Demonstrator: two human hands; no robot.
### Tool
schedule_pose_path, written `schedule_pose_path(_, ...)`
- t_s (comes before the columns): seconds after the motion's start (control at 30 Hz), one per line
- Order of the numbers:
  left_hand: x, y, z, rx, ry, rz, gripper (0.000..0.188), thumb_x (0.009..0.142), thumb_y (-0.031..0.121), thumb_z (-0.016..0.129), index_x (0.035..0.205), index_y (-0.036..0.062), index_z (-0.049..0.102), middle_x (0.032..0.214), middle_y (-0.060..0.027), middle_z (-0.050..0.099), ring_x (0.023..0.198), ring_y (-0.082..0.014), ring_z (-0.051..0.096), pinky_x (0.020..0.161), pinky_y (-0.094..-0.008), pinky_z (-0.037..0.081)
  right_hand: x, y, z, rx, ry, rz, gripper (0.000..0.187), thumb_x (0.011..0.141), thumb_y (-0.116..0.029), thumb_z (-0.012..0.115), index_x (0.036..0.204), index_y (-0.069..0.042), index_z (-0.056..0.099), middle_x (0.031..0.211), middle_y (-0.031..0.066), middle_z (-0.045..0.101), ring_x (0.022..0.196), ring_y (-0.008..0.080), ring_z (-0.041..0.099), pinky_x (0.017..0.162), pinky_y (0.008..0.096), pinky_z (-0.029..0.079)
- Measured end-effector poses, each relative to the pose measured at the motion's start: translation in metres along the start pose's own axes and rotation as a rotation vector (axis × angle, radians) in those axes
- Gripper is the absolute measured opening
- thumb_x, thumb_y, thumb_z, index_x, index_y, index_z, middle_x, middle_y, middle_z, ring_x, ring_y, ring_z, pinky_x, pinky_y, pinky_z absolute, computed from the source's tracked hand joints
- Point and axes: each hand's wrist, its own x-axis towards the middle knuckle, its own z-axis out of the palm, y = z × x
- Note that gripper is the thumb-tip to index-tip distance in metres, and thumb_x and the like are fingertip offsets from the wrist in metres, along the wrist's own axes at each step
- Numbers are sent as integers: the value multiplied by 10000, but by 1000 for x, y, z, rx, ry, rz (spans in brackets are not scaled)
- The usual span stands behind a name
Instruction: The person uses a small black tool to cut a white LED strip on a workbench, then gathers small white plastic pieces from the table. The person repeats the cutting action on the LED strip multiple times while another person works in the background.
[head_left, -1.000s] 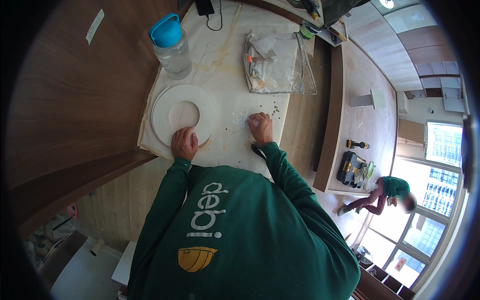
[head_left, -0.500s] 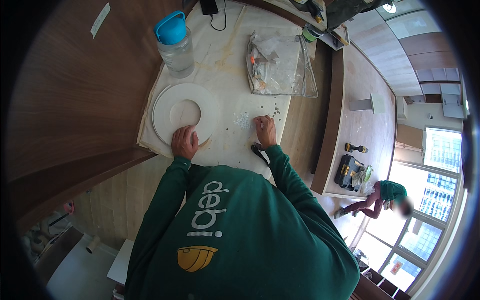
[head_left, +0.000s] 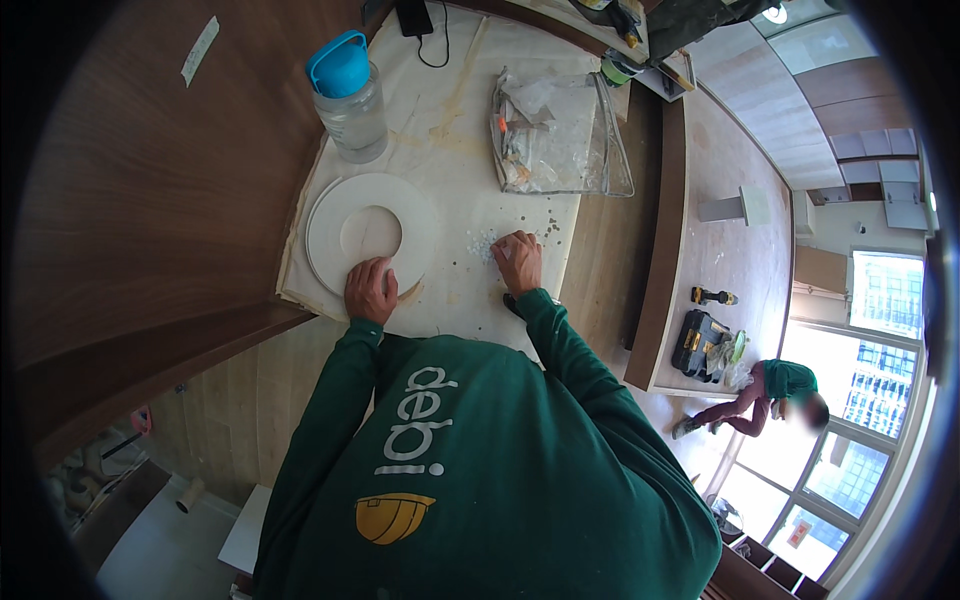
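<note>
A flat white ring point(head_left: 415, 225) with a round hole lies at the left of the covered worktop. My left hand point(head_left: 370, 290) rests on its near edge, open, fingers laid over the rim. To the right, small pale discs point(head_left: 482, 243) are scattered in a loose cluster. Bent over this cluster's right edge is my right hand point(head_left: 518, 262), its fingers pinched together; whatever is between the fingertips is too small to make out. Several grey bits point(head_left: 550, 228) lie just beyond it. A dark object point(head_left: 512, 304) sits partly hidden beneath my right wrist.
Behind the ring stands a clear bottle point(head_left: 355, 115) with a blue lid. A transparent zip bag point(head_left: 560, 135) lies at the back right, and a phone point(head_left: 413, 17) with a cable at the far edge. A person point(head_left: 775, 392) bends by another counter with a drill point(head_left: 714, 296) and toolbox point(head_left: 698, 345).
My right hand has shifted slightly left, onto the edge of the pale discs, covering more of the dark object. My left hand stays on the ring.
</note>
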Motion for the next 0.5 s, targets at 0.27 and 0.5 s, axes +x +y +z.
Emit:
schedule_pose_path(0.27,1,3,-2,4,20,17,276,946,162,678,1201,58,697,1149,-124,714,1085,-344,670,967,-459,527,2,14,-1,105,10,-102,185,913,-144,741,1077,-62,756,1128,112,708,1098,361,620,971,487,499)
schedule_pose_path(0.5,-1,1,-1,12,13,13,278,947,165,676,1202,55,698,1158,-124,716,1086,-345,670,964,-460,526,-3,-12,-3,17,-37,-358,280,879,-108,763,1157,-75,749,1240,110,703,1176,342,637,1041,465,503)
